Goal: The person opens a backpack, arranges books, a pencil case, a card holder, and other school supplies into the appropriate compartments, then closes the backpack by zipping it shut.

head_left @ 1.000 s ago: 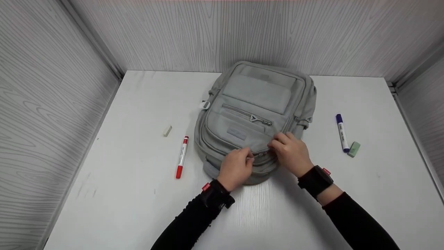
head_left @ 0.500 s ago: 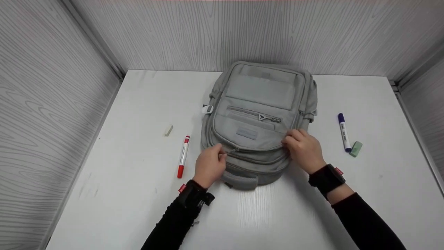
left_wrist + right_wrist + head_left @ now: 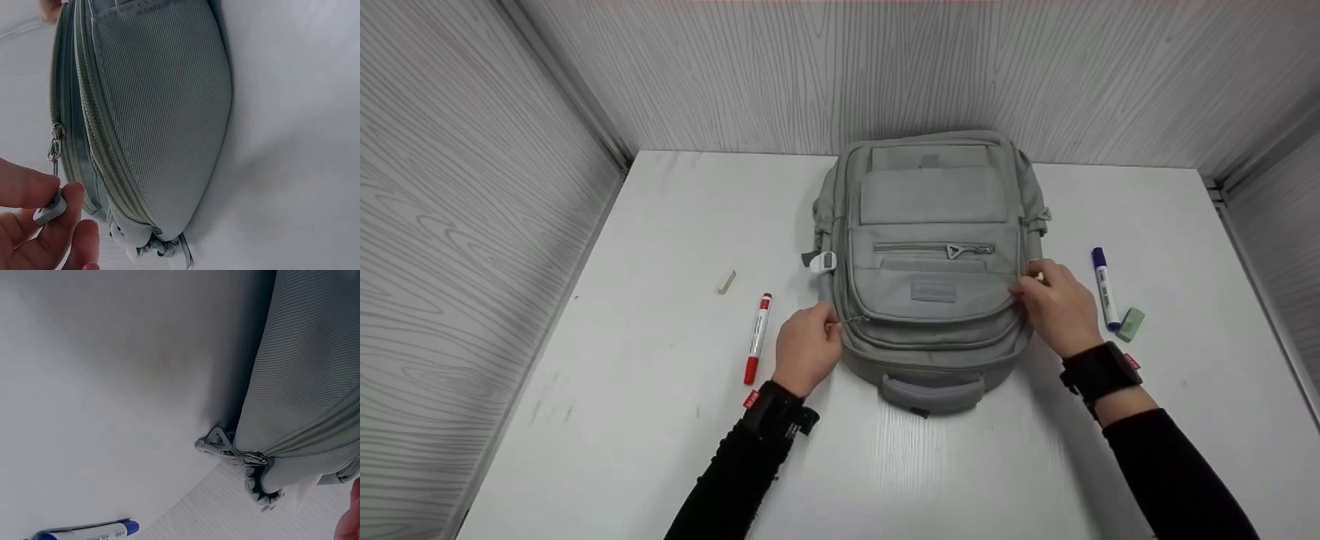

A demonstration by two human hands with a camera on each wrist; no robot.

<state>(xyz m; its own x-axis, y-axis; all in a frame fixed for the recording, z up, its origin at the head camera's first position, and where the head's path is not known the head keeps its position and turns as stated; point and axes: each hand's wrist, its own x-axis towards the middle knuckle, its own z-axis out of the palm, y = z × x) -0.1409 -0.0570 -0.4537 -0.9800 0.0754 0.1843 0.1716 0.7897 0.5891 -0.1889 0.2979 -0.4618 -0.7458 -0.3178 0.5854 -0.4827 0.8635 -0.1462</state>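
A grey backpack [image 3: 934, 202] lies on its back on the white table, its grab handle [image 3: 934, 394] towards me. My left hand [image 3: 808, 349] is at the bag's near left corner, pinching a zipper pull [image 3: 50, 209] between thumb and fingers. The pull's cord is drawn taut from the zipper slider [image 3: 56, 140], and the front pocket's seam gapes along the near curve. On the opposite side my right hand [image 3: 1059, 307] pinches the pocket's edge. In the right wrist view, only a sliver of that hand's fingers [image 3: 349, 514] shows, beside the bag's side strap.
Left of the bag lie a red marker [image 3: 757, 337] and a small white eraser [image 3: 726, 282]. To the right are a blue marker [image 3: 1105, 289] and a green eraser [image 3: 1130, 324], close to my right wrist. Wood-grain panels [image 3: 735, 67] enclose the table's back and sides.
My left hand has drawn the zipper slider leftward along the pocket's near curve. My right hand has shifted right, and the backpack has turned so its handle end swings right and it lies straighter.
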